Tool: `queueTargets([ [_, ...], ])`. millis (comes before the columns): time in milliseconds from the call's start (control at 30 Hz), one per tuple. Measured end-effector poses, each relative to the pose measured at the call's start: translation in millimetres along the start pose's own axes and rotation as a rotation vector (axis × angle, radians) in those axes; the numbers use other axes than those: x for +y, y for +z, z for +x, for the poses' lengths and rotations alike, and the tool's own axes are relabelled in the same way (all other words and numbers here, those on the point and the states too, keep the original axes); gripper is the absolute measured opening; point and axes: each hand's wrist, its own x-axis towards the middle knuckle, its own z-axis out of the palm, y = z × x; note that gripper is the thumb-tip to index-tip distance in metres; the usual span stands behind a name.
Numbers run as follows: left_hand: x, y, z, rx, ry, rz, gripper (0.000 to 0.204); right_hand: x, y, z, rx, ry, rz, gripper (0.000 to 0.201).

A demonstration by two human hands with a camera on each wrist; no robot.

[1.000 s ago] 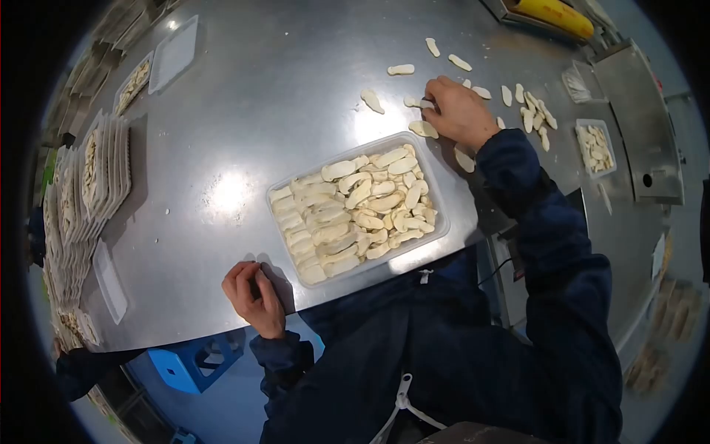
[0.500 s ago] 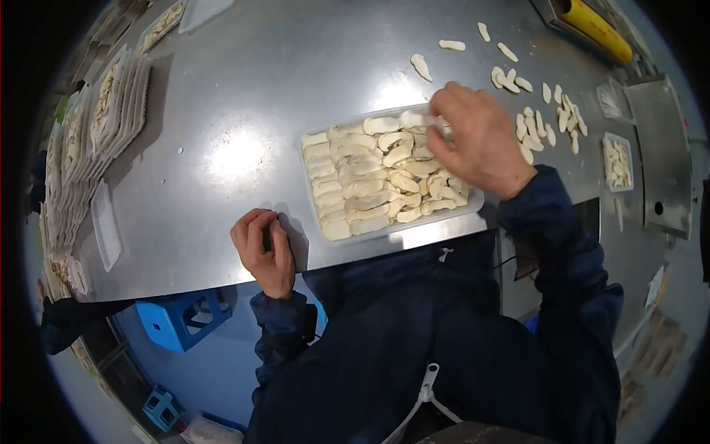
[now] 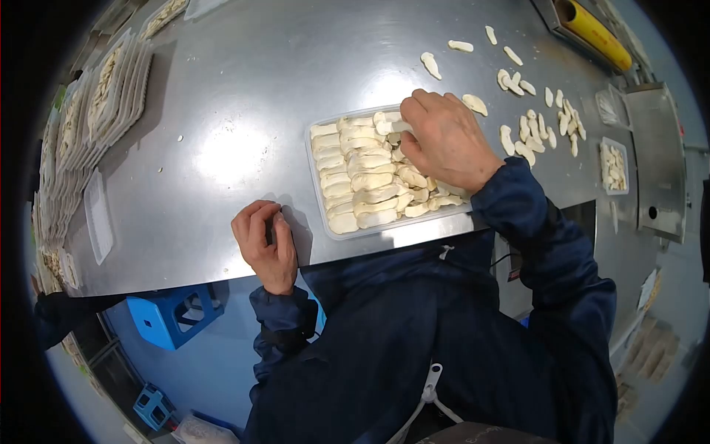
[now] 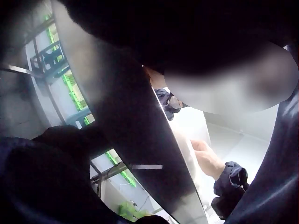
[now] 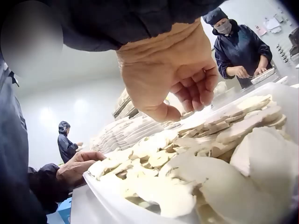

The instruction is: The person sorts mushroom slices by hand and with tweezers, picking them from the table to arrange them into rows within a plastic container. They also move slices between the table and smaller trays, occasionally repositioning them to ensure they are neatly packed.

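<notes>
A clear plastic tray (image 3: 323, 198) filled with pale mushroom slices (image 3: 373, 181) lies near the table's front edge. The slices overlap in neat rows on its left and lie more loosely on its right. My right hand (image 3: 452, 140) is over the tray's far side, thumb and fingertips pinching the end of one mushroom slice (image 3: 393, 127). From the right wrist view, its curled fingers (image 5: 195, 91) hang just above the heaped slices. Left of the tray, my left hand (image 3: 266, 244) rests at the table edge, fingers loosely curled and holding nothing.
Loose mushroom slices (image 3: 532, 132) lie scattered on the metal table (image 3: 244, 89) to the right. Stacked filled trays (image 3: 96, 126) stand at the left, beside an upturned white tray (image 3: 98, 214). A yellow roll (image 3: 595, 33) sits at the back right. Another person (image 5: 243, 51) works across the table.
My right hand has gone from the loose slices on the table to the tray, bringing a mushroom slice, then shifted left over the rows. The left hand stays at the edge.
</notes>
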Motion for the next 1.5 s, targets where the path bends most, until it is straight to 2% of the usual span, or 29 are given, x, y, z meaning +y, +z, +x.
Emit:
queueTargets([
  [400,-1,1,0,-0.004,0.001,0.015,0.012,3,4,2,-0.003,0.003,0.008,0.016],
  [533,-1,2,0,0.021,-0.002,-0.019,0.014,9,-21,2,0.064,0.027,-0.006,0.017],
  [567,-1,3,0,0.025,-0.012,-0.035,0.014,16,-30,0,0.090,0.034,-0.016,0.017],
  [600,-1,3,0,0.021,-0.014,-0.031,0.014,29,-35,0,0.215,0.047,-0.045,0.013],
  [700,0,2,1,0.005,-0.005,-0.018,0.014,75,-57,11,0.233,0.139,-0.156,0.009],
  [800,1,1,1,-0.003,0.023,-0.009,0.014,116,-68,19,0.052,0.182,-0.252,0.013],
  [900,-3,2,-2,-0.006,-0.024,-0.077,0.014,157,-87,6,0.100,0.248,-0.282,0.012],
  [1033,-4,3,-2,-0.012,-0.006,-0.055,0.012,177,-126,-50,-0.018,0.418,-0.364,0.015],
  [1067,-1,1,-1,-0.030,0.000,-0.030,0.012,182,-125,-70,-0.046,0.499,-0.335,0.016],
  [1167,-10,5,-3,-0.017,0.005,-0.030,0.011,188,-106,-123,-0.082,0.571,-0.311,0.015],
  [1233,-3,5,-2,-0.033,-0.008,-0.023,0.011,185,-85,-139,0.051,0.605,-0.201,0.016],
  [1267,-1,3,-1,-0.042,-0.011,-0.013,0.011,183,-78,-141,0.119,0.622,-0.140,0.016],
  [1367,-6,2,-1,-0.057,0.052,0.049,0.011,179,-65,-136,0.049,0.628,-0.116,0.018],
  [1500,-6,2,-1,-0.074,0.060,0.096,0.011,171,-54,-128,0.043,0.649,-0.063,0.019],
])
